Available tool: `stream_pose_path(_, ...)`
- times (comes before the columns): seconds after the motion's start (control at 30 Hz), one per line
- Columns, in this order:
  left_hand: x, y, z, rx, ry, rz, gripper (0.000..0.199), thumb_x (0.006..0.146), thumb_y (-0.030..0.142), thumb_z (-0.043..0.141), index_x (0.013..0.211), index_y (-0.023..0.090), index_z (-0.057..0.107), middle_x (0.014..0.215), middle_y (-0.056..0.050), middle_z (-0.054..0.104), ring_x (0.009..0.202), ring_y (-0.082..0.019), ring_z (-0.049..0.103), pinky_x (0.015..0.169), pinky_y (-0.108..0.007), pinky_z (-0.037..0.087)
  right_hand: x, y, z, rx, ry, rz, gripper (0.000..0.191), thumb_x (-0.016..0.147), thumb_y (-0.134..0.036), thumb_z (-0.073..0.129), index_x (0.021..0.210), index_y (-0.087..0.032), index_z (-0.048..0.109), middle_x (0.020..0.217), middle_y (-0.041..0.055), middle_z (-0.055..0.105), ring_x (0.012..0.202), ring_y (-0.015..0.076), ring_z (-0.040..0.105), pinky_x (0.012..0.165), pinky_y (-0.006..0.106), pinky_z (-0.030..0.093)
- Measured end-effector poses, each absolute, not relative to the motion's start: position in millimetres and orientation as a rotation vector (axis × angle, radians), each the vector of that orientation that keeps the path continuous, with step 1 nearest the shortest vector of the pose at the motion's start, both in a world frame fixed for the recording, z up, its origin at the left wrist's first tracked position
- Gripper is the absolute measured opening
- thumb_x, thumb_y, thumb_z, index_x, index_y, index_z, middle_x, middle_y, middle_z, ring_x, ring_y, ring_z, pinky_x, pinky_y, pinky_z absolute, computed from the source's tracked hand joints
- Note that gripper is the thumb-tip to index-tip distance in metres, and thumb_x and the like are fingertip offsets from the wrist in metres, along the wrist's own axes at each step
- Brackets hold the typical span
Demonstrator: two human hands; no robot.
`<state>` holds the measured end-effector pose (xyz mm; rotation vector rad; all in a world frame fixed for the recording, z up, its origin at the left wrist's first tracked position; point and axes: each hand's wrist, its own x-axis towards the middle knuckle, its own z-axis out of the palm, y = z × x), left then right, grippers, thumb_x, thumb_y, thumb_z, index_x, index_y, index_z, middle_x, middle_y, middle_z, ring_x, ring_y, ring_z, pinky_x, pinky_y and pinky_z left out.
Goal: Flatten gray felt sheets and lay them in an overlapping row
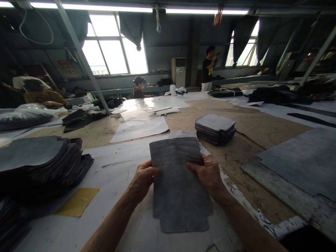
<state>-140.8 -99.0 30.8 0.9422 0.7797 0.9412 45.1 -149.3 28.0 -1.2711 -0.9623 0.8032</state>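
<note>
A stack of dark grey cut pieces (181,196) is held up over the table in front of me, its upper edges fanned in layers. My left hand (145,176) grips the left edge, thumb on the front face. On the right edge my right hand (208,171) is closed the same way, fingers mostly behind the pieces. Beyond them sits a neat pile of similar grey pieces (215,129). A taller, uneven pile (44,168) stands at the left, with a yellow-brown sheet (78,202) lying beside it.
White paper (110,175) and brown sheets cover the table. Large grey sheets (301,161) lie at the right. A slanted metal pole (84,59) rises at the back left. People sit at the left and beyond the table; one person (207,70) stands at the back.
</note>
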Motion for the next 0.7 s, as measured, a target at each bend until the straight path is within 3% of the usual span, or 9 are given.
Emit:
stream_pose_path(0.1, -138.1, -99.3, 23.4, 0.946, 0.873, 0.876, 0.029, 0.054, 0.026, 0.075, 0.077, 0.009, 0.07, 0.063, -0.007, 0.067, 0.054, -0.015, 0.057, 0.05, -0.024, 0.044, 42.0, -153.8, 26.4, -1.214, -1.365, 0.137, 0.007, 0.067, -0.022, 0.057, 0.068, -0.021, 0.064, 0.078, 0.0047, 0.069, 0.078, 0.0213, 0.063, 0.077, 0.034, 0.049)
stream_pose_path(0.17, -136.1, -101.2, 20.4, 0.994, 0.937, 0.94, 0.027, 0.055, 0.027, 0.074, 0.075, 0.01, 0.07, 0.065, -0.006, 0.067, 0.057, -0.017, 0.058, 0.054, -0.025, 0.045, 41.8, -153.7, 26.2, -1.265, -1.372, 0.11, 0.007, 0.067, -0.024, 0.057, 0.068, -0.021, 0.063, 0.073, 0.0046, 0.068, 0.074, 0.0214, 0.063, 0.073, 0.033, 0.049)
stream_pose_path(0.33, -137.7, -107.4, 26.6, 1.544, 0.989, 1.325, 0.017, 0.059, 0.019, 0.067, 0.075, 0.019, 0.075, 0.074, -0.001, 0.071, 0.075, -0.02, 0.062, 0.073, -0.026, 0.047, 45.7, -145.7, 28.5, -1.283, -0.758, 1.186, 0.03, 0.048, -0.023, 0.07, 0.076, -0.018, 0.062, 0.063, 0.003, 0.066, 0.061, 0.0237, 0.061, 0.057, 0.034, 0.048)
stream_pose_path(0.4, -138.9, -106.9, 29.3, 1.615, 0.939, 1.371, 0.019, 0.059, 0.016, 0.066, 0.076, 0.021, 0.075, 0.079, -0.001, 0.071, 0.081, -0.02, 0.063, 0.079, -0.025, 0.046, 45.5, -144.2, 29.0, -1.154, -0.609, 1.353, 0.033, 0.042, -0.02, 0.071, 0.074, -0.017, 0.062, 0.063, 0.0035, 0.066, 0.062, 0.0238, 0.061, 0.059, 0.034, 0.047)
stream_pose_path(0.6, -131.9, -102.4, 25.6, 0.827, 0.82, 0.976, 0.029, 0.049, 0.025, 0.078, 0.074, 0.013, 0.07, 0.066, -0.006, 0.068, 0.057, -0.019, 0.061, 0.056, -0.029, 0.049, 39.8, -152.0, 30.8, -1.16, -1.057, 0.461, 0.006, 0.054, -0.022, 0.068, 0.059, -0.021, 0.064, 0.067, -0.0002, 0.065, 0.064, 0.0167, 0.058, 0.063, 0.027, 0.045)
stream_pose_path(0.7, -128.8, -105.2, 22.2, 0.787, 0.839, 0.854, 0.029, 0.05, 0.028, 0.078, 0.071, 0.011, 0.068, 0.063, -0.007, 0.067, 0.056, -0.02, 0.06, 0.057, -0.03, 0.049, 40.5, -152.5, 31.6, -1.184, -1.12, 0.419, 0.004, 0.056, -0.022, 0.066, 0.059, -0.021, 0.064, 0.063, -0.0008, 0.064, 0.062, 0.0158, 0.057, 0.062, 0.026, 0.044)
